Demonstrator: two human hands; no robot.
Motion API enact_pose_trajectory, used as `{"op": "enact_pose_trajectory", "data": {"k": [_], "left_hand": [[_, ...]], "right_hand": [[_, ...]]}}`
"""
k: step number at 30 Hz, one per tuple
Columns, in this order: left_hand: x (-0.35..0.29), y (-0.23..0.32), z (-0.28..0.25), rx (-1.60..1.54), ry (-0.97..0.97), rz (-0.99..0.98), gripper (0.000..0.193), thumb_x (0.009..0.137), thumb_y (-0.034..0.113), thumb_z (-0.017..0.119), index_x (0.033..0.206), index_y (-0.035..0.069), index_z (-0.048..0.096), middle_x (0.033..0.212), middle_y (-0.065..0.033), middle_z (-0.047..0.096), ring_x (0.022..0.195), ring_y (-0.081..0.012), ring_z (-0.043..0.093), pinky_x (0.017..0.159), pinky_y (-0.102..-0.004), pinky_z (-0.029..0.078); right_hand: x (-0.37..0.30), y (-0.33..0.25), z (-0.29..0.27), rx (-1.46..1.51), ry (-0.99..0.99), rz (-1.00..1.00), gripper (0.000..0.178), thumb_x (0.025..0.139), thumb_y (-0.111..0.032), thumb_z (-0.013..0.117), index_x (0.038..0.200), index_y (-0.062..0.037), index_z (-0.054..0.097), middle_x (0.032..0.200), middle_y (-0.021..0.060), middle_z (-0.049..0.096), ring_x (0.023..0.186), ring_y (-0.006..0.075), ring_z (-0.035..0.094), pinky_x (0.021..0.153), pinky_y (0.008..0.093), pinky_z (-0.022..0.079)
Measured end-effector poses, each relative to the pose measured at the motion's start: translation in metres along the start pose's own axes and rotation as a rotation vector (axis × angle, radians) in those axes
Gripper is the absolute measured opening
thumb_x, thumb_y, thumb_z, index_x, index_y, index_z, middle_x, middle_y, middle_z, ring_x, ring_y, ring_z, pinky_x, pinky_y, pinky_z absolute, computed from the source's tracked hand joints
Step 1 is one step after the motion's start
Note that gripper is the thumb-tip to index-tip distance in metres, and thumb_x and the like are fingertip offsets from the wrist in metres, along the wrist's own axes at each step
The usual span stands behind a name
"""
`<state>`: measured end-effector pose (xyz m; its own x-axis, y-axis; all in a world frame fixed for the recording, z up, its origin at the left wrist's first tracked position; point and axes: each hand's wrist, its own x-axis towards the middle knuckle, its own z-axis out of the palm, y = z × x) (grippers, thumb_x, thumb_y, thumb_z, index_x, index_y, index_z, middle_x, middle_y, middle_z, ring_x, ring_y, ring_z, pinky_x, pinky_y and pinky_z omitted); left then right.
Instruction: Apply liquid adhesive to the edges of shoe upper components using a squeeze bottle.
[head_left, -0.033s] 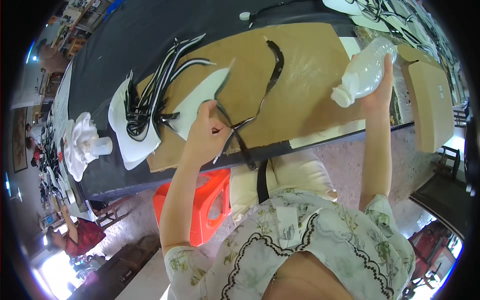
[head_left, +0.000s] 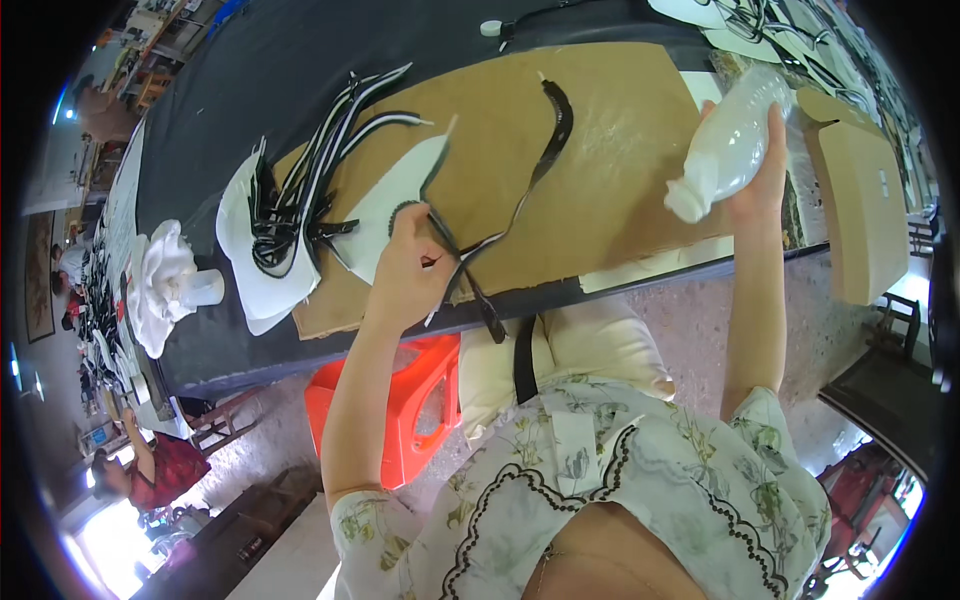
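My right hand (head_left: 757, 180) is wrapped round a translucent white plastic bottle (head_left: 738, 140), held tilted above the right part of a brown cardboard sheet (head_left: 620, 110). The bottle's narrow end points down to the left. Over the sheet's left half, my left hand (head_left: 412, 268) is closed in a pinch at a pale, pointed flat piece (head_left: 425, 160) and a dark strip. A long black strip (head_left: 550, 150) with a pale edge curves across the cardboard to my left fingers. Its dark end (head_left: 492, 320) hangs near the table's front edge. My fingers hide the exact grip.
Left of the cardboard, a bundle of black-and-white strips (head_left: 300, 215) rests on white pieces (head_left: 290, 300). A white ruffled object (head_left: 165, 290) stands at the table's left end. At right is a cardboard box (head_left: 860, 210). A red plastic stool (head_left: 400, 410) stands below the table edge.
The bottle has tipped slightly and risen a little in my right hand. My left hand and the pale piece have shifted slightly; the black strip's far end has moved a little right.
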<state>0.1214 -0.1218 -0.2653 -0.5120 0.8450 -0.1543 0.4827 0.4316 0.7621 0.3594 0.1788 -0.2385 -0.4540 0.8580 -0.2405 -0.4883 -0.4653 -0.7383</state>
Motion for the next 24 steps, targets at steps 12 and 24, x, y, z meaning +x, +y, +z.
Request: {"op": "enact_pose_trajectory", "data": {"k": [12,24], "left_hand": [[-0.012,-0.025,-0.018,-0.959,-0.026,-0.195,0.052,0.077,-0.001,0.06,0.123,-0.003,0.036,0.072,-0.0024,0.058,0.069,-0.0081,0.054,0.061,-0.0182,0.042],[-0.005,0.011,0.037,0.079,0.335,0.064,0.048,0.071,0.003,0.063,0.114,0.004,0.041,0.072,-0.0084,0.062,0.072,-0.0295,0.06,0.071,-0.0406,0.041]], "right_hand": [[0.02,0.063,0.092,-1.171,-0.838,0.512,0.089,0.068,-0.051,0.072,0.134,-0.003,0.036,0.123,0.0133,0.051,0.116,0.0222,0.046,0.099,0.0333,0.036],[0.045,-0.023,0.064,-1.379,-0.615,0.614,0.072,0.074,-0.043,0.07,0.131,-0.009,0.043,0.118,0.0081,0.055,0.106,0.0165,0.053,0.088,0.0331,0.045]]}}
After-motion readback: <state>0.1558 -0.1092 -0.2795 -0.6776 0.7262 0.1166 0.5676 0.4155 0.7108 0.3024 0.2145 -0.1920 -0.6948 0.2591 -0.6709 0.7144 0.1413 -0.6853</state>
